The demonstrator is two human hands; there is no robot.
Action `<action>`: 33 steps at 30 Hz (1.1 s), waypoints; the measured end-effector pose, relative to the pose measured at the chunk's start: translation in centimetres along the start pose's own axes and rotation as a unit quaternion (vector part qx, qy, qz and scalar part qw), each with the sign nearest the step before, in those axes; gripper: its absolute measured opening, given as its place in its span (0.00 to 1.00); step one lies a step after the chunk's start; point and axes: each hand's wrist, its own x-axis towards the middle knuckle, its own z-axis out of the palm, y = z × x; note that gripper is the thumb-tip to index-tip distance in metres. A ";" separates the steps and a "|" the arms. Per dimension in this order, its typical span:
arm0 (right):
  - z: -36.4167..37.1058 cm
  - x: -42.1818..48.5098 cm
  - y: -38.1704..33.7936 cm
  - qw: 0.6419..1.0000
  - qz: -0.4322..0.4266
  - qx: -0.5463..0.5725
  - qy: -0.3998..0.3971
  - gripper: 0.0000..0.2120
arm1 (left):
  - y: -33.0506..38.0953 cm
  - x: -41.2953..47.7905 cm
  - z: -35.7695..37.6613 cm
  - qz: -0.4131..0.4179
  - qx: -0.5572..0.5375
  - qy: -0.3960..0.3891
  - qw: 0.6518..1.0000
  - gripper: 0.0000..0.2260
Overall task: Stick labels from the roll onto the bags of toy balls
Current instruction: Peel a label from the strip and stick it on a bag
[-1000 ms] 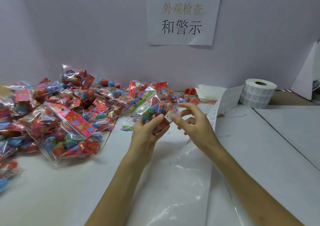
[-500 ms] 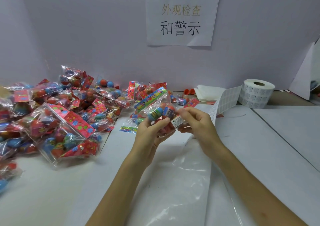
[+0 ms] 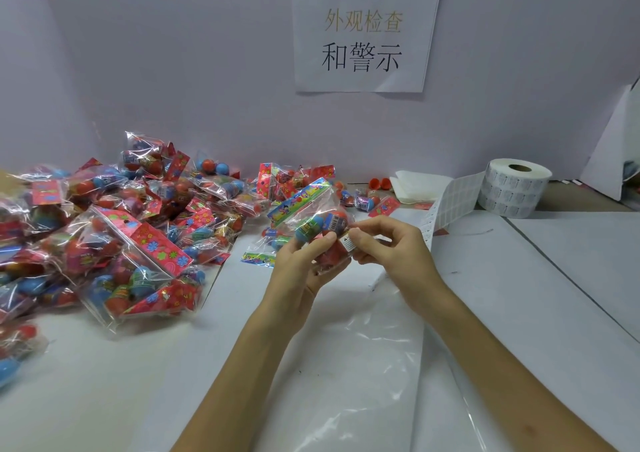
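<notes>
The left hand has its fingers curled round the lower part of a clear bag of toy balls. The thumb lies on the near face and the other fingers go behind, where the bag hides most of them. The right hand pinches the bag's 3 o'clock edge, its fingers bent and close together. A small white label sits on the near face just at the thumb tip. I cannot tell whether it is fully stuck down, and its print is too small to read.

The bag is held above the tabletop. A blue ball and some red ones show inside, but glare and the fingers hide how many. A bright striped header card crosses its top.

At 9 o'clock from the hands lies a pile of bags, clear with red flowered headers and red and blue balls inside; it runs off the left edge. A few more bags at 12 o'clock are partly hidden behind the held one.

At 2 o'clock the label roll lies flat, hole up. Its strip of labels trails toward the right hand, which hides the strip's end. Near the roll, at 1 o'clock, lie a folded white sheet and two small red things, too small to make out.

A clear plastic sheet lies on the tabletop under the forearms. A paper sign with Chinese characters hangs on the wall at 12 o'clock.
</notes>
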 end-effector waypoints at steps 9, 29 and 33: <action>0.2 -0.2 0.1 1.000 0.007 0.023 0.001 0.06 | -0.1 -0.2 0.3 0.046 0.054 0.011 0.997 0.37; 0.2 -0.2 0.0 1.000 0.005 0.012 -0.028 0.09 | -0.2 0.2 -0.2 0.042 0.053 0.043 0.997 0.25; 0.4 -0.3 0.0 0.999 0.018 0.026 -0.019 0.07 | -0.5 0.3 -0.2 0.045 0.073 0.060 0.994 0.23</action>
